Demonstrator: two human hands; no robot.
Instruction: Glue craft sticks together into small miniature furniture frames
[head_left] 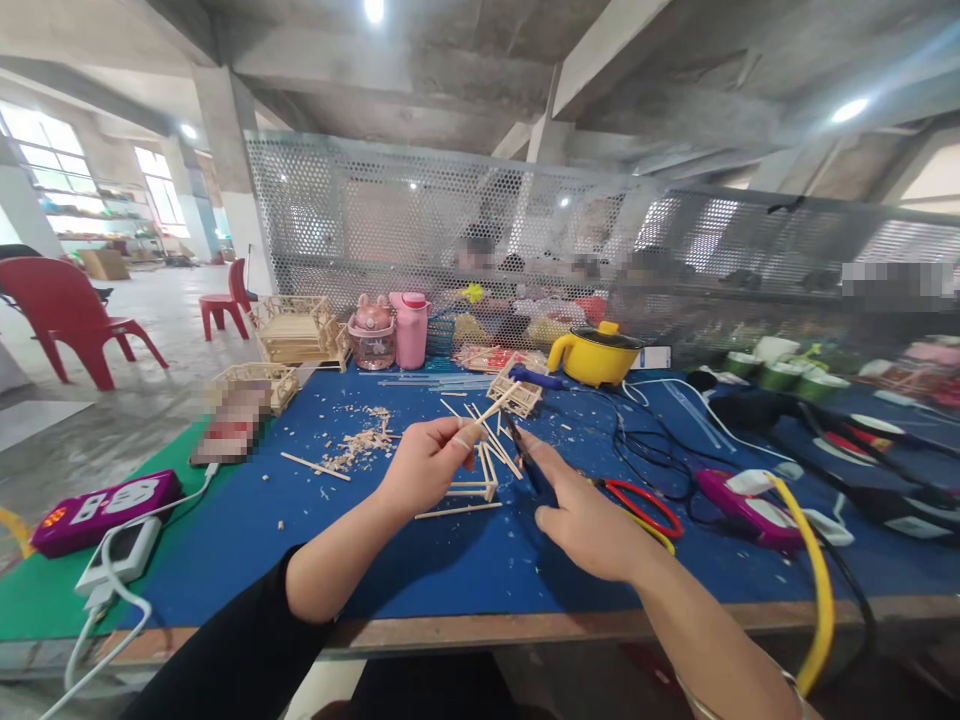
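Observation:
My left hand is closed in a pinch around a thin wooden stick, which slants up to the right. In my right hand are dark pliers, partly hidden by the fingers; their tip is close to the stick. Below my hands, a small frame of wooden sticks lies on the blue table mat, partly covered by the left hand. A loose stick rests in front of the frame. More loose sticks lie between and behind my hands.
Wood scraps lie left of my hands. Behind are a blue glue gun, a yellow pot and a pink bottle. On the right are red-and-yellow handles, black cables and a purple power strip.

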